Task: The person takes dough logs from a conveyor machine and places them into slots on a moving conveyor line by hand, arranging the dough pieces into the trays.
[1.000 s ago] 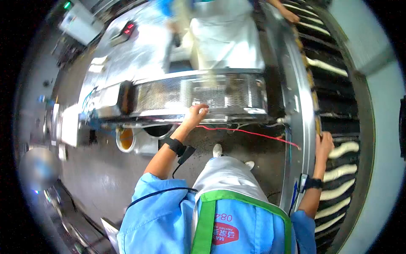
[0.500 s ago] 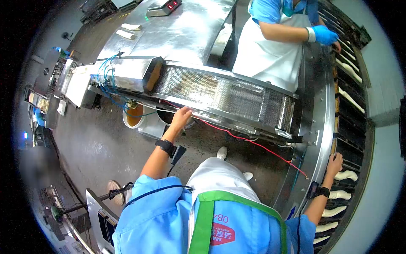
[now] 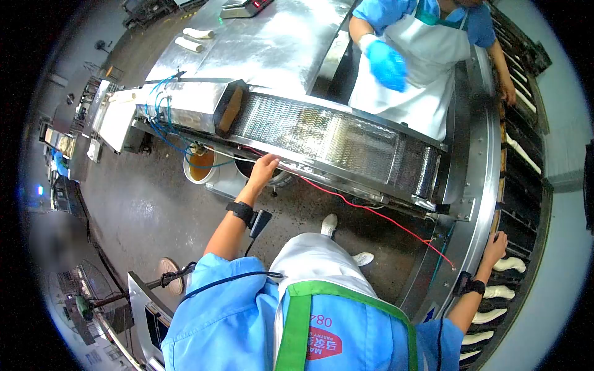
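Note:
My left hand [image 3: 265, 170] rests at the near side rail [image 3: 297, 166] of the mesh conveyor [image 3: 309, 127], fingers closed on that rail. Over to the right, my right hand [image 3: 494, 248] lies with curled fingers on the metal edge [image 3: 482, 191] of the slotted conveyor. Just beyond that hand, white dough strips [image 3: 508, 265] sit in the dark slots, one per slot. Farther up the same line lies another long dough strip [image 3: 523, 153]. Neither hand holds any dough.
Opposite stands a co-worker with a blue-gloved hand [image 3: 387, 67] and a hand [image 3: 507, 89] by the slots. Two dough pieces [image 3: 189, 44] and a scale [image 3: 244, 7] are on the steel table [image 3: 260, 49]. A bucket [image 3: 197, 170] stands below; a red cable [image 3: 383, 215] hangs along the conveyor.
The co-worker's gloved hand has moved left, away from the slotted conveyor, to in front of the apron. My hands stay in about the same places; the view has shifted slightly.

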Available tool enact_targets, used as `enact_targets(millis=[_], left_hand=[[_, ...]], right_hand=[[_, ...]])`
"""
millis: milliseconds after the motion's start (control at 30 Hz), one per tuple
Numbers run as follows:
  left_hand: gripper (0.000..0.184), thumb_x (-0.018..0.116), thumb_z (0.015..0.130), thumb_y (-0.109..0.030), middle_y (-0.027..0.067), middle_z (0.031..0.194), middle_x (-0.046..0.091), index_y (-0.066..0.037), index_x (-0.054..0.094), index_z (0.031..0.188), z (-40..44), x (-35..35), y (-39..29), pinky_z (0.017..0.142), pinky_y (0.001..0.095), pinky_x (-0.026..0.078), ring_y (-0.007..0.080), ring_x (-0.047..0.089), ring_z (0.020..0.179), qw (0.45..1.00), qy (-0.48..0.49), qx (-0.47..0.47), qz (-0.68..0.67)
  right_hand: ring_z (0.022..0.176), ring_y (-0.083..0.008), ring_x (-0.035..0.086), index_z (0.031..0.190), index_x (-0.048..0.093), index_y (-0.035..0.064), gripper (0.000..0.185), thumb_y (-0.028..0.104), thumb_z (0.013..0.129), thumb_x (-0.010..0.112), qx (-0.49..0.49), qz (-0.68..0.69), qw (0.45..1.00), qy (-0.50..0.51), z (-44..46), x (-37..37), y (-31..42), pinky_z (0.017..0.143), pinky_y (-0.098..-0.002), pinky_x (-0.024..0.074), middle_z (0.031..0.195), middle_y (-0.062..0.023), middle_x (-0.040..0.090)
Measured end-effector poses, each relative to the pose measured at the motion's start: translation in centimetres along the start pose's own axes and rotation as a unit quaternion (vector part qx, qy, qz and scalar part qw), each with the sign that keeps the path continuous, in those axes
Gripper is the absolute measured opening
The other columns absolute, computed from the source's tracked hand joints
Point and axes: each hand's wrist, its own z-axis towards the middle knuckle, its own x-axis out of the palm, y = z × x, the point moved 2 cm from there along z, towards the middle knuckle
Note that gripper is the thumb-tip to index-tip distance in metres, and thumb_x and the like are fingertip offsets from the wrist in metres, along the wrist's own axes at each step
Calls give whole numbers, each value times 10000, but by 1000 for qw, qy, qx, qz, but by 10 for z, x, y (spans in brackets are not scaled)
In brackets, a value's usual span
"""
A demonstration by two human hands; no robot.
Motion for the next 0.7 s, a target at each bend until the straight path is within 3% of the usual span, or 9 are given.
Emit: enact_targets(millis=[233,367,433,500,567,667,700], left_hand=[[234,478,776,-159,97,815,595,3,568,919,7,4,-18,693,260,406,158,540,774,999,-9,-42,24],[191,470,776,-117,37,769,563,2,552,900,32,0,2,659,239,402,126,505,713,990,-107,3,-93],[153,491,769,-151,25,699,523,-16,546,816,56,-14,11,547,261,408,139,487,601,955,-149,-109,-233],[327,523,746,-248,86,900,559,5,512,953,111,-46,53,678,273,420,180,522,810,960,-156,-179,-149],[510,527,716,-401,137,994,530,-5,475,1033,171,-70,89,736,304,414,244,509,917,915,-280,-288,-27],[282,489,798,-330,13,756,524,-69,527,898,251,-104,155,586,316,379,162,465,638,943,-117,-113,-291],[432,465,769,-422,67,1003,431,-75,471,1026,220,-87,89,762,336,322,246,402,878,972,-100,-185,103]], right_hand=[[795,-290,462,763,434,41,138,173,759,475,15,-5,1000,-6,-20,-27,9,641,-410,371,796,-93,464],[775,-293,468,753,444,34,135,165,761,474,21,2,1000,7,-41,-34,-2,638,-401,370,775,-98,468],[773,-292,468,769,453,25,134,157,759,473,6,19,1000,-5,-54,-34,-11,642,-397,373,773,-108,471],[752,-291,462,777,452,16,122,132,750,480,11,25,1000,-12,-68,-39,-17,639,-394,367,768,-118,465],[733,-302,449,764,440,3,124,114,743,490,65,24,996,54,-79,-48,-16,639,-400,354,761,-127,454],[714,-313,440,744,432,-5,130,100,733,509,46,12,999,26,-92,-59,-19,642,-403,344,744,-138,445],[732,-321,439,742,438,-15,139,108,743,505,31,17,998,43,-95,-56,-30,649,-404,347,733,-153,440]])
